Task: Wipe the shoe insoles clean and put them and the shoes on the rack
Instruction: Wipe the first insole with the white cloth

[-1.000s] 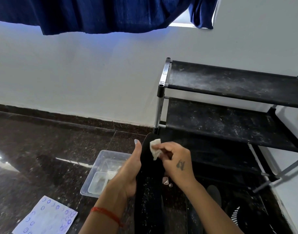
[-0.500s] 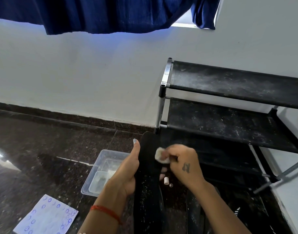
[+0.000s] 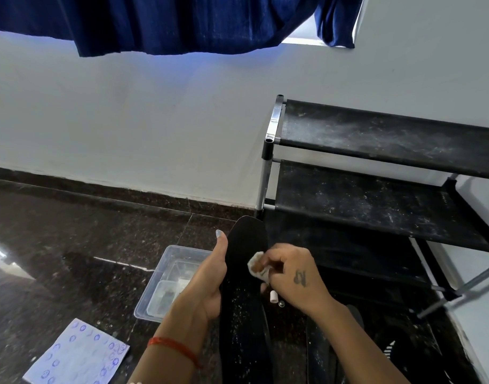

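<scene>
Now the left hand grips a black insole by its edge, thumb along the side, toe end pointing toward the rack. Meanwhile the right hand pinches a small white wipe against the insole's upper surface.

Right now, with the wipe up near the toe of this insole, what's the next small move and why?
Probably draw the wipe in the right hand down the insole toward the heel. The upper part by the toe looks plain black, while the stretch below the wipe is speckled with white dust. The left hand grips the insole's edge, so it should hold steady for the stroke.
</scene>
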`<action>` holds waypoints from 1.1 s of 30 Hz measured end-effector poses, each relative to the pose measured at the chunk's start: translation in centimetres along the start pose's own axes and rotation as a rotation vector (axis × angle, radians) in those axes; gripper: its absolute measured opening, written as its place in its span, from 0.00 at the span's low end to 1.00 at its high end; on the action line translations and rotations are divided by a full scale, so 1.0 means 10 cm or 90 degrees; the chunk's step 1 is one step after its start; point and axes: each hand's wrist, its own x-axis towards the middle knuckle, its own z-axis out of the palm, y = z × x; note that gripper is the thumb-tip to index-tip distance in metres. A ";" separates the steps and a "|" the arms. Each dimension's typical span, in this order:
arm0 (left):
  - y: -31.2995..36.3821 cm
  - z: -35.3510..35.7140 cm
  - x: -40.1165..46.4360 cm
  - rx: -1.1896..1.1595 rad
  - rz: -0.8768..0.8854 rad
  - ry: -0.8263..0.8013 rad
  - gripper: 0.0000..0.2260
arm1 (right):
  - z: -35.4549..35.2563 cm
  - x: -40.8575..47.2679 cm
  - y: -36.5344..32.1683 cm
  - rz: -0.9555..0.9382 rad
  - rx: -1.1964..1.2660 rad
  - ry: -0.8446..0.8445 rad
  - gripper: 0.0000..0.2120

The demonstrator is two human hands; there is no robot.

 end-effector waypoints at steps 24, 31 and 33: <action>0.01 0.00 -0.01 0.014 -0.023 -0.005 0.36 | -0.12 0.04 0.19 -0.023 -0.002 0.139 0.16; -0.02 0.03 0.00 0.022 -0.032 -0.003 0.35 | 0.08 0.11 0.16 0.003 0.019 0.169 0.14; -0.02 0.01 0.01 0.017 -0.034 0.002 0.34 | 0.07 0.10 0.17 0.026 0.032 0.158 0.14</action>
